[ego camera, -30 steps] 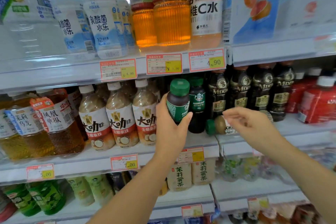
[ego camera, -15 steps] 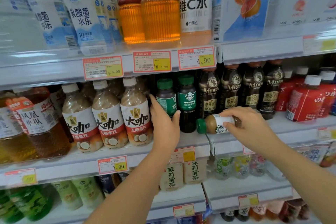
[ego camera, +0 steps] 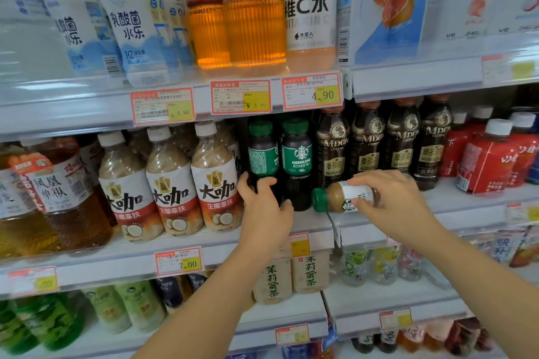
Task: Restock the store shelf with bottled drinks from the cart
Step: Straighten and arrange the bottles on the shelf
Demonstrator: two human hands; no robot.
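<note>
Two dark green-capped coffee bottles stand side by side on the middle shelf (ego camera: 309, 224). My left hand (ego camera: 264, 204) wraps the base of the left one (ego camera: 262, 151), which stands upright next to its twin (ego camera: 296, 154). My right hand (ego camera: 390, 201) grips a tan latte bottle (ego camera: 341, 198) lying on its side, green cap pointing left, in front of the black coffee bottles (ego camera: 367, 142). The cart is out of view.
Milk-tea bottles (ego camera: 215, 183) stand just left of my left hand. Red bottles (ego camera: 490, 160) fill the shelf's right end. Large water and tea bottles crowd the upper shelf (ego camera: 175, 113). Pale tea bottles (ego camera: 274, 280) sit on the shelf below.
My left hand has set the green-capped bottle upright on the shelf beside its twin and slid down to its base. My right hand closed on the lying latte bottle.
</note>
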